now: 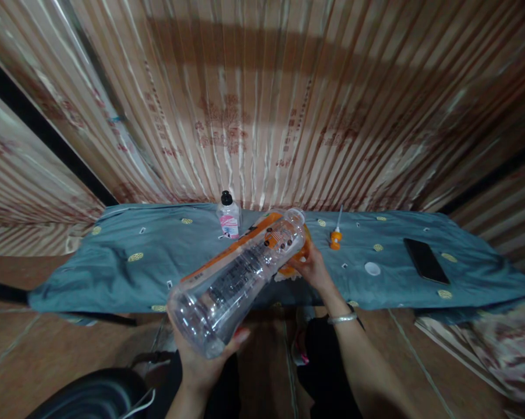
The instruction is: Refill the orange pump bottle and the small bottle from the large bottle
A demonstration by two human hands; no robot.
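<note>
Two hands hold one large clear plastic bottle [240, 273] above the near edge of a low table covered with a blue-grey cloth [114, 262]. In the head view, the only view, the bottle lies tilted, with its long axis going from its base, low and near the person, up and away to its neck over the table. The left hand [201, 358] is closed around the base from below, with the fingers wrapped on the clear wall. The right hand [310, 267] is at the far end, closed on something orange just beside the neck; I cannot tell if this is a cap or a label piece. The left hand is the nearer one to the person and the right hand reaches further. Behind the bottle stands a small bottle with a black cap [229, 218]. To the right, well apart, lie a small orange tool [336, 237], a white round lid [372, 268] and a black phone [426, 261].
</note>
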